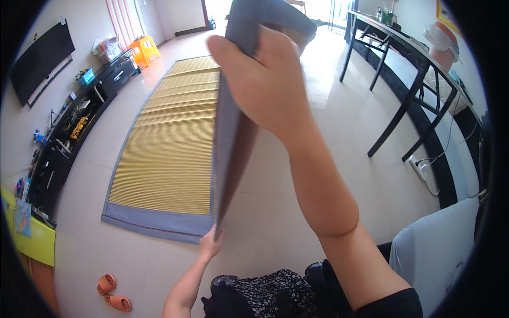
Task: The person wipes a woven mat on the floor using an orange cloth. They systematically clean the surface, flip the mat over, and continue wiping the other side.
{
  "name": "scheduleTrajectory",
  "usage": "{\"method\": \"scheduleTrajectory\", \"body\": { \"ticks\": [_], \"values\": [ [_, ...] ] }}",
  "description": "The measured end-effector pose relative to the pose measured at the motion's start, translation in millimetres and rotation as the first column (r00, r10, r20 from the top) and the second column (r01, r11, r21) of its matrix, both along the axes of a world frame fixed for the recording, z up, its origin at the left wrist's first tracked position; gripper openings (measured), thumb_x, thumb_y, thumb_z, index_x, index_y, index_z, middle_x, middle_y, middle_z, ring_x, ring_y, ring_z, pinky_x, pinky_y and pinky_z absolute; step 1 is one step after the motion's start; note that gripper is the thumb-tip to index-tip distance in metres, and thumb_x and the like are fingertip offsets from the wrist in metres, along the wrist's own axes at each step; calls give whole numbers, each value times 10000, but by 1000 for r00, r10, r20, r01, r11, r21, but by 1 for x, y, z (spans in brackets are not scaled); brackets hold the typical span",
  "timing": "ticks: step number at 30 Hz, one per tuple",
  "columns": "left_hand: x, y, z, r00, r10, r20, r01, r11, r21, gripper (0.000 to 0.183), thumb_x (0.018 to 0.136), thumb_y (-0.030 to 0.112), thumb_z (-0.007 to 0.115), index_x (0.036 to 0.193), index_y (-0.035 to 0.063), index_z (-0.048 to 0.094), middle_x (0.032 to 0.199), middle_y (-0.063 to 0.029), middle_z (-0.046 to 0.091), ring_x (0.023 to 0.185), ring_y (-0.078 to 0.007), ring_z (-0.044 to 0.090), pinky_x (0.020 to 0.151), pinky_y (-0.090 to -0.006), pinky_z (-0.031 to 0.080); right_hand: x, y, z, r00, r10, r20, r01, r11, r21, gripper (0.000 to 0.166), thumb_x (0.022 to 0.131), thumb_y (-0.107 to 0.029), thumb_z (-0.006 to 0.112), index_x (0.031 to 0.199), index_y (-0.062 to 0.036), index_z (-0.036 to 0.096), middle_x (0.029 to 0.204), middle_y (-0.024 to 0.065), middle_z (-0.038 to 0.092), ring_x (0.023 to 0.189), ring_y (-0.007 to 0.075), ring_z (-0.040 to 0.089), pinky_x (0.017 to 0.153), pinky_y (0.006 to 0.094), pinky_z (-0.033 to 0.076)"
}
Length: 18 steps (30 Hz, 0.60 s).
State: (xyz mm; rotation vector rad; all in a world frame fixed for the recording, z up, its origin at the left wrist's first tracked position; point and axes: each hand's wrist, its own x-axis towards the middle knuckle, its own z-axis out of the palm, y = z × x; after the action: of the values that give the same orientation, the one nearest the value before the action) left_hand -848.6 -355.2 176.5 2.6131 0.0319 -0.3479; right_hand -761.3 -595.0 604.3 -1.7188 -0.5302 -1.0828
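Note:
A yellow slatted sleeping mat (167, 167) with a grey cloth border (159, 221) covers part of the tiled floor in front of me. Its right part stands raised off the floor, the dark underside (243, 147) turned to the right. My right hand (266, 79), high in the middle of the view, grips the lifted grey edge, its thumb on the left. Low down, my left hand (210, 243) pinches the mat's near border where the raised part meets the flat part. Several creases (179, 105) run across the far half. The raised part hides some floor behind it.
Orange slippers (115, 296) lie at the lower left. A black TV cabinet (59, 151) lines the left wall, with a yellow plastic stool (145, 51) beyond it. On the right stand a folding table (413, 75), a power strip (417, 169) with cords and a light-covered chair (433, 246).

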Motion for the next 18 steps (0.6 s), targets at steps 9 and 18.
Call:
{"method": "scheduleTrajectory", "body": {
  "ticks": [9,18],
  "values": [
    [54,35,183,727,489,482,146,576,-804,324,877,171,675,1135,25,542,985,-39,582,900,-101,526,793,-261,439,85,191,24,985,57,161,-49,997,-53,183,738,-169,632,785,4,596,679,190,623,701,372,626,716,449,478],
    [121,155,230,518,558,649,-162,809,-566,473,959,296,541,1288,-39,481,1244,-141,563,1128,-235,530,965,-323,398,57,166,-153,838,540,-82,-503,706,-498,530,767,-120,633,1286,-143,528,1280,172,496,1152,341,486,964,438,425]
  ]
}}
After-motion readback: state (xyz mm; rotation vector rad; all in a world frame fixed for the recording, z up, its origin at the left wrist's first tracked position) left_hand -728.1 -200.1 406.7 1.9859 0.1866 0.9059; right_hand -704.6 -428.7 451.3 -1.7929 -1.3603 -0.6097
